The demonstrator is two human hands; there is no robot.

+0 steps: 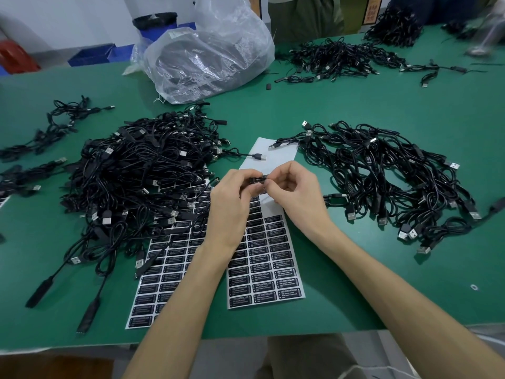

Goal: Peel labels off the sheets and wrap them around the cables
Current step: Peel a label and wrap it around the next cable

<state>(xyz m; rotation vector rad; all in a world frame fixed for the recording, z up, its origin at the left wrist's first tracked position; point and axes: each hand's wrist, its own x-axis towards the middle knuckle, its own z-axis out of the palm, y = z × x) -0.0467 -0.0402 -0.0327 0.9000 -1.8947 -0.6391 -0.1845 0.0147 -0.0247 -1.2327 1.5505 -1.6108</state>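
Note:
Both hands meet above the label sheets. My left hand (232, 198) and my right hand (295, 190) pinch the two ends of a small black cable controller (258, 179), with a black label at its underside between the fingertips. Under them lies a white sheet of black labels (269, 269), its upper part peeled bare. A second label sheet (164, 272) lies to its left, partly covered by cables. A big heap of black USB cables (142, 173) sits left of the hands, and another cable heap (388, 176) sits to the right.
A clear plastic bag (207, 50) holding dark parts stands behind the left heap. More cable piles (336, 60) lie at the far right, small bundles (60, 121) at the far left. The green table's front edge (82, 343) runs near my body. Blue bins (93, 54) stand beyond.

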